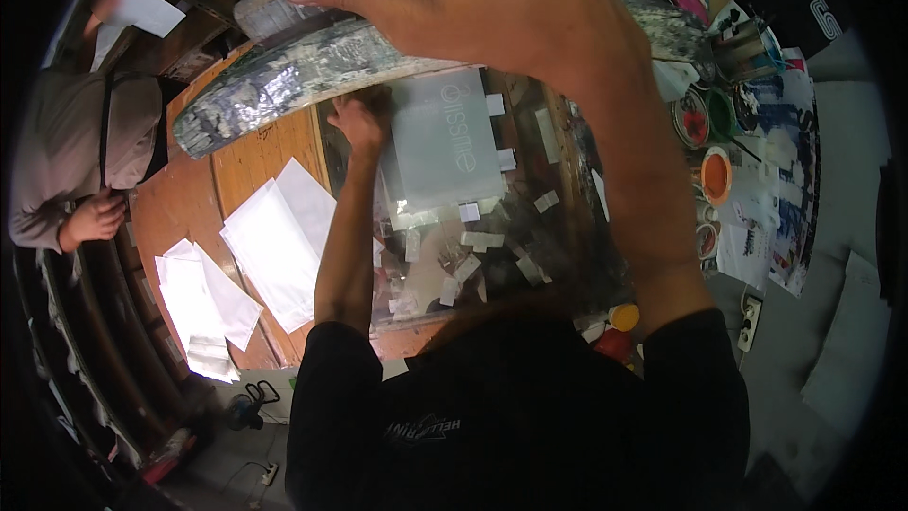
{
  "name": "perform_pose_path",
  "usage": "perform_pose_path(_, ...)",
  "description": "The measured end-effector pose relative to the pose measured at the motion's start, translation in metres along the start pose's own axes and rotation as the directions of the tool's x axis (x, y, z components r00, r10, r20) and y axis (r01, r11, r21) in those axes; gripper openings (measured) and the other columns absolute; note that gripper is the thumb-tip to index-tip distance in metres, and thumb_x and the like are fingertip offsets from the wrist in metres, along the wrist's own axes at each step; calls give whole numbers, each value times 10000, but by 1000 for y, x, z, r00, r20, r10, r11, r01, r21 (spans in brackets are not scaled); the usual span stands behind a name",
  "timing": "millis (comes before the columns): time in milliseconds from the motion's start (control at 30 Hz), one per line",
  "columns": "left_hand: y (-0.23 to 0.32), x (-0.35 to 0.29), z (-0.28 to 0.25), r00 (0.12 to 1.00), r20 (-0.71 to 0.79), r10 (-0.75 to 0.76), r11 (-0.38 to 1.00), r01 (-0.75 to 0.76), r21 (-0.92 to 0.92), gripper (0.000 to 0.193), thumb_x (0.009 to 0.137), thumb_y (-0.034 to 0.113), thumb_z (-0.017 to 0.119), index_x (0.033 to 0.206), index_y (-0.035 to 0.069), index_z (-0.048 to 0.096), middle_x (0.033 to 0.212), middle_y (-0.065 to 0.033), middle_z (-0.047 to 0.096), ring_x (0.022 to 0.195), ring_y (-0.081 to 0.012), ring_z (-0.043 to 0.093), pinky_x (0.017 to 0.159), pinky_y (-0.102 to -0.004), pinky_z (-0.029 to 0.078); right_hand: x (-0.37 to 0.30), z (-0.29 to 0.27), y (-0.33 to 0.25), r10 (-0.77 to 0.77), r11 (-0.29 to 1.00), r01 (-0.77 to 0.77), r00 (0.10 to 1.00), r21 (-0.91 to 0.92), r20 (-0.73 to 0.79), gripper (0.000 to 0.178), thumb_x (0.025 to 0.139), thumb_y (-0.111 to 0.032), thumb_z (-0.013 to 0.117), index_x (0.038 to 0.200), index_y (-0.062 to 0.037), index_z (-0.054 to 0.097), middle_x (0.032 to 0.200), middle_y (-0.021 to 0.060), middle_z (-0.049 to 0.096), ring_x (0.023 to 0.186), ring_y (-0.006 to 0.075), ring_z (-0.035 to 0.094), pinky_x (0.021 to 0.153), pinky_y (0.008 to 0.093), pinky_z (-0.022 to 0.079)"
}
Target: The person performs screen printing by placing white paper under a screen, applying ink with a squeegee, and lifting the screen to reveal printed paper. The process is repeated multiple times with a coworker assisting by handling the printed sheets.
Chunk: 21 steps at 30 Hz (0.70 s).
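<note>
One right hand (515,9): grasping stained bar (274,80), top centre
Left hand (361,123): beside grey sheet (435,137), upper centre; grip, cannot tell

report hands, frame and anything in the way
Right hand holding up stained frame. Left hand beside pale sheet, contact unclear. Possibly in the way: scraps near sheet's lower edge.

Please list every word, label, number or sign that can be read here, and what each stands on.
I'm leaving the wording uncopied, but lettering stands here:
Pale grey sheet: one white word, running sideways, legible.
Black shirt: small light lettering on the fabric, partly legible.
Dark surface at upper right: large white characters.
White paper below the paint cans: small dark marks, too small to read.
</note>
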<state>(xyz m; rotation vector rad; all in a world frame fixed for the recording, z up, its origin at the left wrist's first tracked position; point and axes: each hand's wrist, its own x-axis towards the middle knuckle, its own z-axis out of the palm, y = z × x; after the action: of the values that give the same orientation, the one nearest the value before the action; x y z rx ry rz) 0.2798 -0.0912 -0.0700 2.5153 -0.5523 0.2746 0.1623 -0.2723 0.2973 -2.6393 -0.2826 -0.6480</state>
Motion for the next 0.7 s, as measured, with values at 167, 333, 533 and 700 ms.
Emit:
perform_pose_path(167, 10, -17, 11, 989, -31, 147, 948, -150, -281, 176, 959, 157, 660, 1085, 55, 729, 944, -174, 743, 881, -326, 728, 764, -442, 544, 25, -11, 5, 102, 995, -102, 992, -2, 78, 544, 1003, -359, 630, 579, -20, 605, 421, 54, 470, 365, 154, 406, 423, 344, 430)
perform_pose_path(333, -62, -22, -58, 977, -111, -183, 930, 135, -342, 170, 953, 138, 655, 1034, 16, 741, 869, -205, 753, 758, -302, 744, 699, -393, 569, 43, -5, 9, 47, 998, -44, 996, -37, 75, 567, 1010, -394, 635, 593, -9, 623, 446, 81, 531, 408, 168, 503, 485, 359, 459)
perform_pose_path(533, -228, -88, -203, 713, -646, -273, 918, 395, 48, 365, 952, 185, 665, 1208, -74, 645, 1096, -265, 708, 998, -446, 675, 870, -501, 538, 42, -8, -15, 281, 957, -273, 956, -98, 83, 499, 972, -455, 682, 816, 11, 767, 576, 123, 649, 537, 203, 634, 553, 382, 467)
perform_pose_path(700, -117, -232, -179, 955, -60, -289, 832, 282, 478, 586, 975, 354, 670, 1460, 64, 515, 1577, -290, 395, 1510, -488, 298, 1174, -758, 142, 38, -7, -24, 258, 958, -248, 965, -146, 51, 436, 949, -449, 696, 894, -28, 792, 648, 153, 695, 587, 246, 664, 581, 404, 480)
